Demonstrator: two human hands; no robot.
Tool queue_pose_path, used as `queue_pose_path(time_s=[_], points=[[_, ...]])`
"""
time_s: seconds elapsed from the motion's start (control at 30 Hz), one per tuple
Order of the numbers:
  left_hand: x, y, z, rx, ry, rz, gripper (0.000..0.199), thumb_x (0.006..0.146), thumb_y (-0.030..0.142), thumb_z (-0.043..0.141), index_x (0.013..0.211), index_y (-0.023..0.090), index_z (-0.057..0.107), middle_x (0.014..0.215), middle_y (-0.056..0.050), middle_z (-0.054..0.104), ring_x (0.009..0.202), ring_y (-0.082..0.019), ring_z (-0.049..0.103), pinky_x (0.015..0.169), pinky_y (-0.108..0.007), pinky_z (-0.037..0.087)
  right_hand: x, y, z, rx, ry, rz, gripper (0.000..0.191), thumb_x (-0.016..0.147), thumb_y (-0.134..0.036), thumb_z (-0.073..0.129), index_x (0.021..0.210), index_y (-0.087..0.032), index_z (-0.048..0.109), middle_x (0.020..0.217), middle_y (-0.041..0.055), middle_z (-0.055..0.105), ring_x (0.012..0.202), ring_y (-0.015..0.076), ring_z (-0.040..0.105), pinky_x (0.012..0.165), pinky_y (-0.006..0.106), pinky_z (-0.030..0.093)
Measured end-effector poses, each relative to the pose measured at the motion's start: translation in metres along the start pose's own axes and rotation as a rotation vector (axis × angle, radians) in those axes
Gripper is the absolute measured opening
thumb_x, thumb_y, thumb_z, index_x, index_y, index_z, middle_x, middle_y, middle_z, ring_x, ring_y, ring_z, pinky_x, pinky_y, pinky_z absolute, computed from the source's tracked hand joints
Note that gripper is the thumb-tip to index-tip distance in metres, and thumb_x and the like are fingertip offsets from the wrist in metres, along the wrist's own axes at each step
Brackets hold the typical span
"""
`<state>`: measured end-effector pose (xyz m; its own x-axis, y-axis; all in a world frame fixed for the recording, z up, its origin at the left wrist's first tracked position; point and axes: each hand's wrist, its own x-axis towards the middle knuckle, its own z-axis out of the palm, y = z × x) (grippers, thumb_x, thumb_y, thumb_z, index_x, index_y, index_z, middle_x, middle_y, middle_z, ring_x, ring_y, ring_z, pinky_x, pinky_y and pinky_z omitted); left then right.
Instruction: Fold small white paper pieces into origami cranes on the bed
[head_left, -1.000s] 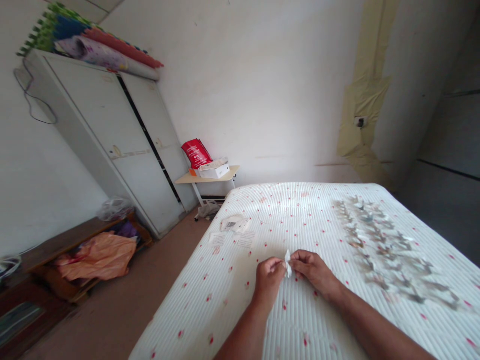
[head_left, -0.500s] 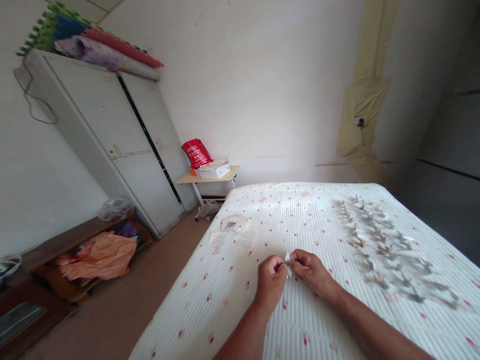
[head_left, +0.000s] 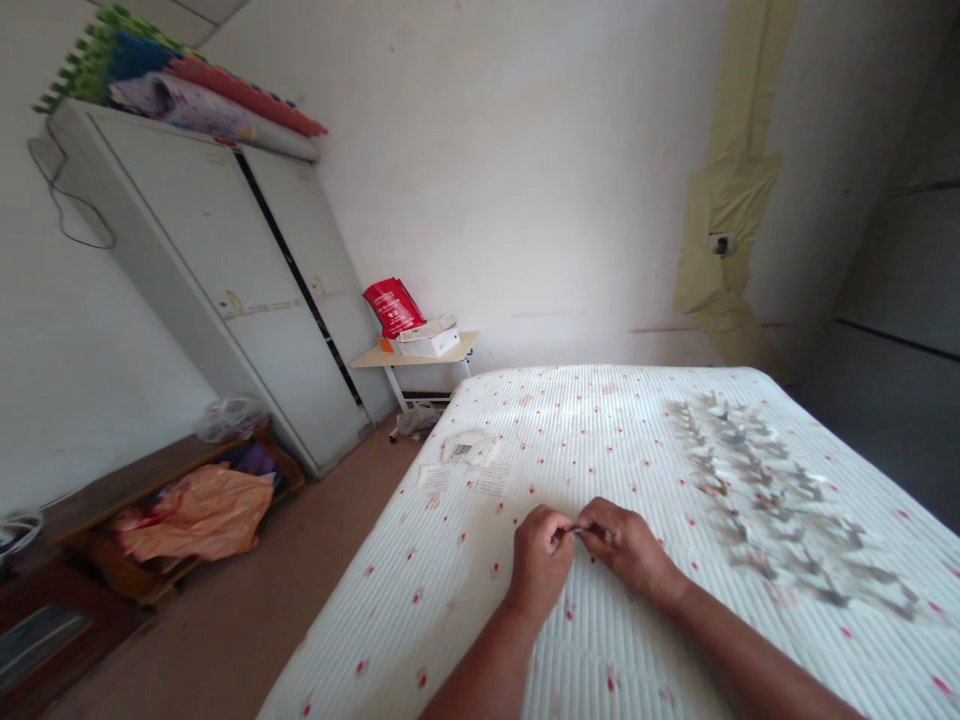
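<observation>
**Our two hands pinch a small folded paper over the bed**

We see the left hand (head_left: 538, 560) and the right hand (head_left: 628, 548) both clenched, and together they are grasping the small folded paper (head_left: 577, 529), which is mostly hidden between them. Under the hands is a white ribbed bed cover (head_left: 420, 620) with red dots. On the right side of the hands lie many folded paper pieces (head_left: 780, 500) in long rows, and farther ahead lie some paper slips (head_left: 471, 448).
</observation>
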<state>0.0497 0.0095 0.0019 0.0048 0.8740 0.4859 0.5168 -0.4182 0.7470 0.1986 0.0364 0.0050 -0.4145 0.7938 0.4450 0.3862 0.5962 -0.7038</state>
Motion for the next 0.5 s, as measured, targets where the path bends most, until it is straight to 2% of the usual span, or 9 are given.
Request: queue_pose_path(time_s=[0.1, 0.23, 0.33, 0.5], points=[[0.002, 0.001, -0.002, 0.165, 0.023, 0.185, 0.021, 0.068, 0.002, 0.043, 0.069, 0.017, 0.058, 0.071, -0.004, 0.056, 0.073, -0.015, 0.050, 0.068, -0.025, 0.039, -0.001, -0.003, 0.000, -0.238, 0.053, -0.198, 0.016, 0.080, -0.013, 0.042, 0.075, -0.018, 0.056, 0.071, 0.0030, 0.056, 0.065, 0.0130, 0.054, 0.060, 0.023, 0.043], [0.003, -0.003, -0.005, 0.374, 0.014, 0.371, 0.019, 0.073, 0.005, 0.042, 0.069, 0.017, 0.056, 0.071, -0.005, 0.055, 0.072, -0.015, 0.049, 0.068, -0.027, 0.040, -0.001, -0.004, 0.000, -0.438, 0.072, -0.344, 0.021, 0.083, -0.012, 0.038, 0.075, -0.017, 0.057, 0.071, 0.0050, 0.057, 0.067, 0.0149, 0.053, 0.063, 0.026, 0.043], [0.002, -0.011, -0.007, 0.491, -0.039, 0.457, 0.018, 0.074, 0.006, 0.042, 0.065, 0.016, 0.054, 0.066, -0.004, 0.052, 0.067, -0.015, 0.047, 0.064, -0.027, 0.039, -0.002, -0.004, 0.002, -0.535, 0.039, -0.378, 0.022, 0.085, -0.014, 0.039, 0.073, -0.017, 0.057, 0.068, 0.0045, 0.056, 0.065, 0.0151, 0.052, 0.062, 0.026, 0.042], [-0.003, -0.022, -0.006, 0.591, -0.112, 0.521, 0.018, 0.070, 0.004, 0.043, 0.059, 0.017, 0.050, 0.062, -0.003, 0.049, 0.064, -0.015, 0.045, 0.060, -0.027, 0.038, -0.008, 0.000, 0.009, -0.630, -0.038, -0.389, 0.025, 0.086, -0.017, 0.040, 0.066, -0.017, 0.055, 0.063, 0.0023, 0.054, 0.058, 0.0134, 0.048, 0.059, 0.026, 0.038]])
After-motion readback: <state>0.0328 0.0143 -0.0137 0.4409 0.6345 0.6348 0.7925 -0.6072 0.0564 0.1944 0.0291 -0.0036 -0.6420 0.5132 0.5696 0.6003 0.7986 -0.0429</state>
